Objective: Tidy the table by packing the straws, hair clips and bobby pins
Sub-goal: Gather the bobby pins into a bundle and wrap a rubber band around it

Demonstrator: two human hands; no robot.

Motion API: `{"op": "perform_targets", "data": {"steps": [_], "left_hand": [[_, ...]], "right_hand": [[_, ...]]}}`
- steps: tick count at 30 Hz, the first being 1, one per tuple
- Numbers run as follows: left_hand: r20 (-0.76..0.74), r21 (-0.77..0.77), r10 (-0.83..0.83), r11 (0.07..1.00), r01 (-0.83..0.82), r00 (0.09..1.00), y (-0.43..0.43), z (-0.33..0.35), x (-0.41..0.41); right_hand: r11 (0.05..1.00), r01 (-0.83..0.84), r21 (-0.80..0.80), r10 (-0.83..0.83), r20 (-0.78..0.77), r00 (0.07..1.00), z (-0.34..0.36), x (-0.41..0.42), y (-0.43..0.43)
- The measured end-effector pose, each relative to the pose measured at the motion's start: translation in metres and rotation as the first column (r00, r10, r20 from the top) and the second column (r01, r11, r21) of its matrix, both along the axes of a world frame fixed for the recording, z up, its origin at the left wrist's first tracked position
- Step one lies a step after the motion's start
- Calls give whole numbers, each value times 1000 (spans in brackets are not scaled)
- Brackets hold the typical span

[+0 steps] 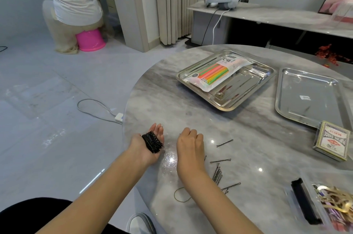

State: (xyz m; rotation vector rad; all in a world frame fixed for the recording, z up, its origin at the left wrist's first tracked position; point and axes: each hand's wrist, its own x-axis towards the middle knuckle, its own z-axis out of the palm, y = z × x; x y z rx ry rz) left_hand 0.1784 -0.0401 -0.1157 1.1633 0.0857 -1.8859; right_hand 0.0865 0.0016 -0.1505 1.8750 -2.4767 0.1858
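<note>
On the upturned palm of the left hand [142, 153] lay a thick bundle of black metal bobby pins [152, 142], the fingers loose and not closed round it. Just beside it, the right hand [191, 145] was knuckles-up over the round grey marbled desk [248, 138], fingers curled under; whether they pinched anything could not be told. Right of that hand, loose black bobby pins [217, 174] lay scattered. Well beyond both hands, a packet of bright coloured straws [215, 72] rested in a square steel tray [246, 85].
</note>
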Motion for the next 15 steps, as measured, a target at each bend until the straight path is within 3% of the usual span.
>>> {"op": "perform_targets", "data": {"steps": [3, 5, 8, 10, 13, 15], "left_hand": [[9, 13, -20, 1000, 20, 1000, 4, 0, -5], [1, 21, -47, 999, 47, 999, 7, 1, -9], [1, 33, -94, 995, 94, 996, 10, 3, -14], [21, 30, -135, 990, 135, 991, 13, 5, -20], [45, 37, -194, 981, 192, 980, 21, 3, -33], [14, 43, -235, 971, 234, 972, 27, 4, -39]], "right_hand": [[993, 116, 4, -114, 187, 976, 18, -11, 8], [995, 100, 22, -102, 269, 958, 25, -24, 5], [987, 157, 13, -141, 525, 839, 37, -49, 4], [962, 274, 7, -195, 722, 664, 52, -60, 3], [930, 365, 53, -149, 959, 242, 75, -63, 5], [936, 349, 42, -93, 987, 131, 85, -57, 4]]}}
